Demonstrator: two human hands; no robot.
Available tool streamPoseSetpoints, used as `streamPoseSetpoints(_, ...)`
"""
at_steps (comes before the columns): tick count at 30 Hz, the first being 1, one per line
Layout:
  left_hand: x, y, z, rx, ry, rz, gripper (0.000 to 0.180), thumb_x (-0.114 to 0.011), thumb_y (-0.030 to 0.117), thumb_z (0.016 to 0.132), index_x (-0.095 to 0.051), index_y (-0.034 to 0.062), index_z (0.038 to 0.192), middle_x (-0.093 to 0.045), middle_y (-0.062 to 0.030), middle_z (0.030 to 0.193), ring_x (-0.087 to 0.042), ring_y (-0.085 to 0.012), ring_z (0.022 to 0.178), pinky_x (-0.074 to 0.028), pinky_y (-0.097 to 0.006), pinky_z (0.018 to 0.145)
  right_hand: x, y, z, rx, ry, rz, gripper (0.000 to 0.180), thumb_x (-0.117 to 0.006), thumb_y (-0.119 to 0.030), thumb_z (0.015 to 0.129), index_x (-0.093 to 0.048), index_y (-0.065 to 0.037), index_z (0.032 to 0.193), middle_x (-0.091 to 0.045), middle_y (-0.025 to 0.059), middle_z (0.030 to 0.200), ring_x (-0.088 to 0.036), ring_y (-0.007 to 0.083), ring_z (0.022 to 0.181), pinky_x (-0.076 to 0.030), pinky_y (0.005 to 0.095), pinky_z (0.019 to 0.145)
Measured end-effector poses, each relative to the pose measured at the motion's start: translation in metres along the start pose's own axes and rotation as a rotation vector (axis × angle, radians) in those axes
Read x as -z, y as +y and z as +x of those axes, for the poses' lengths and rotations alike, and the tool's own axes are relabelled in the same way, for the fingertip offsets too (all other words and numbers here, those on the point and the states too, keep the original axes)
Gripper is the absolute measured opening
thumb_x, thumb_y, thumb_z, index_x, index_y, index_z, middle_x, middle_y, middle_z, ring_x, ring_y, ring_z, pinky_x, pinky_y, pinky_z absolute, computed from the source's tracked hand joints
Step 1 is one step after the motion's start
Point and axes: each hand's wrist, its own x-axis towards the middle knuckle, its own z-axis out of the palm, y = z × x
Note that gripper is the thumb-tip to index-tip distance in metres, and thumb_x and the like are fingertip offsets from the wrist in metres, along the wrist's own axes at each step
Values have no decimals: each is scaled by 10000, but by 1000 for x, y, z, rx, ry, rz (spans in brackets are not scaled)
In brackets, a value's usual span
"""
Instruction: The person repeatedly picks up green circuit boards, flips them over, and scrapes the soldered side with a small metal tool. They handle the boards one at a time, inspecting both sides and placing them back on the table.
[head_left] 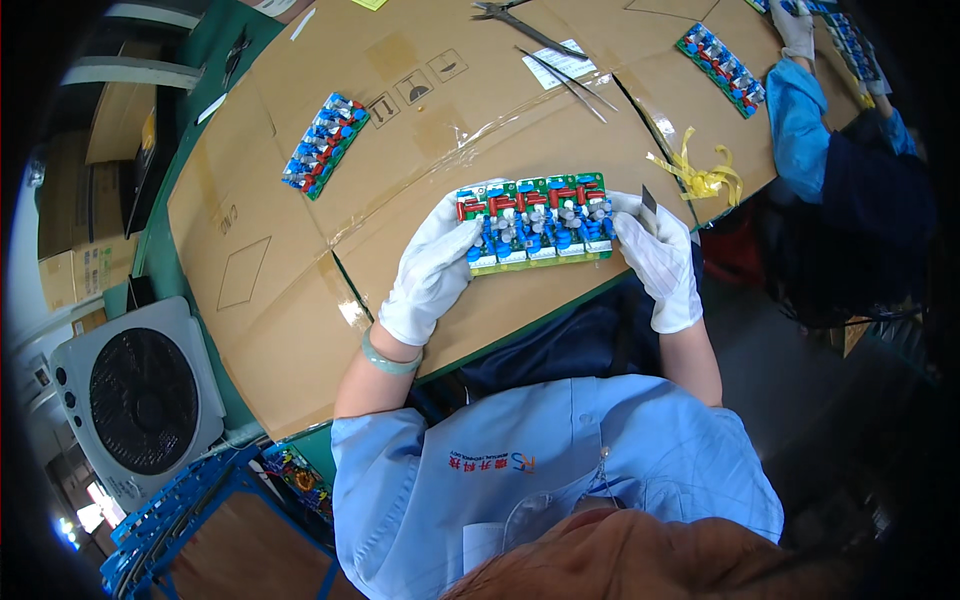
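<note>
Far left, below the counter [300,330]: a fan [140,400]. On the cardboard, upper left, a spare board [325,145]; at top centre, tweezers [565,70]. Left hand [435,265], gloved, fingers curled on the left end of the green board [535,222], which sits at the counter's centre. Right hand [660,262] clasps its right end, a small blade [648,208] upright against its fingers. Yellow strap [700,178] just right. Far right, a co-worker's sleeve [798,125].
</note>
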Motion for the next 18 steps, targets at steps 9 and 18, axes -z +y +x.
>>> streamPoseSetpoints(9,-1,-3,-7,-81,-77,-14,591,-614,172,973,-332,-1,1463,-492,-147,1408,-526,-258,1288,-435,-412,1091,-7,2,5,-41,13,-96,309,-622,-126,988,-648,73,1223,-715,80,1066,-633,98,971,-498,245,886)
streamPoseSetpoints(18,-1,-2,-9,-20,-133,3,700,-652,268,961,-293,-1,1498,-455,-159,1455,-526,-272,1300,-485,-401,1038,-12,0,6,-94,55,-106,292,-618,-202,1001,-680,-5,1208,-535,-100,712,-379,-23,552,-235,175,494)
